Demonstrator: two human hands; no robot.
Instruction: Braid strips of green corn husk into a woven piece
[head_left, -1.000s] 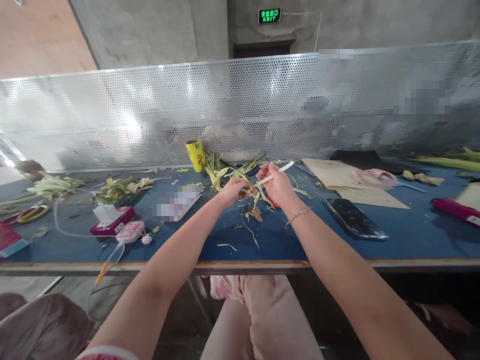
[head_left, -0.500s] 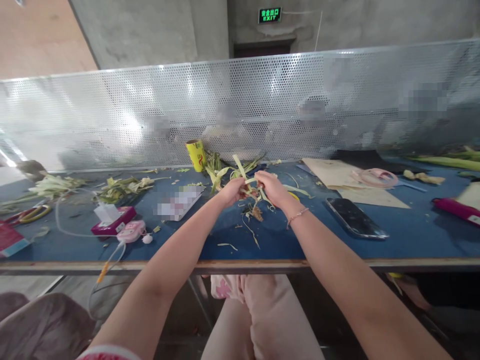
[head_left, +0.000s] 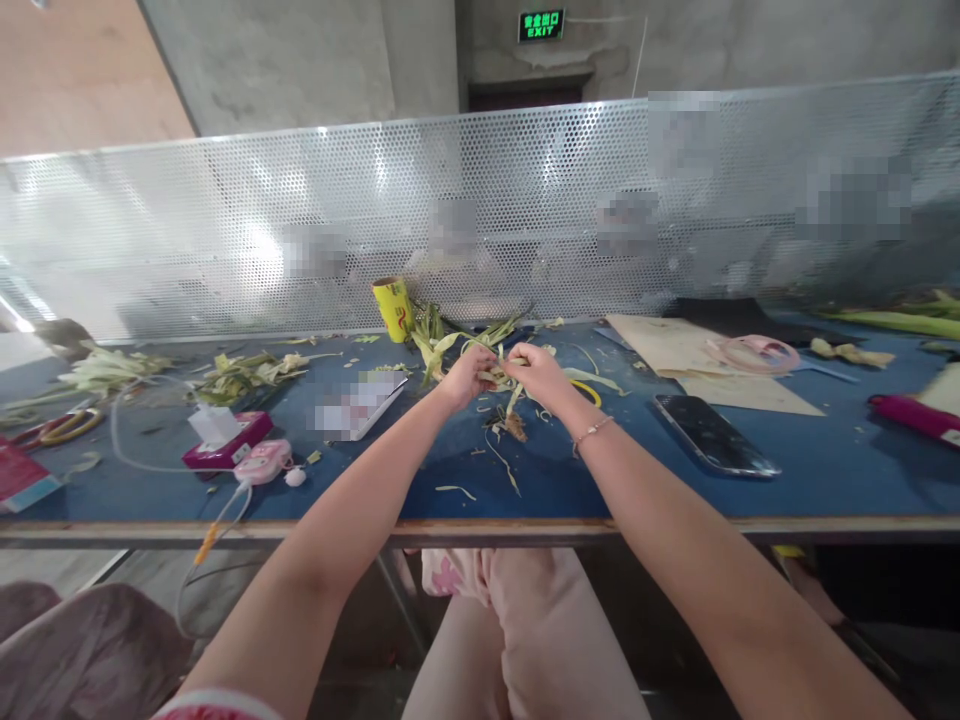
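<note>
My left hand (head_left: 466, 374) and my right hand (head_left: 536, 371) meet over the blue table (head_left: 570, 480), both pinched on a small bundle of pale green leaf strips (head_left: 501, 376). Loose ends of the strips hang down from between my fingers to a brownish scrap (head_left: 514, 427) on the table. A bracelet sits on my right wrist. A pile of green leaves (head_left: 442, 340) lies just behind my hands.
A yellow roll (head_left: 394, 308) stands at the perforated metal screen (head_left: 300, 220). A dark phone (head_left: 714, 448) lies to the right, near brown card sheets (head_left: 675, 350). To the left lie a pink box (head_left: 225, 442), a small pink device (head_left: 261, 463), scissors (head_left: 52, 428) and more leaves (head_left: 240, 375).
My right hand drew a long pale strip back in toward my left hand. Both hands have closed together on the bundle and the strip no longer sticks up.
</note>
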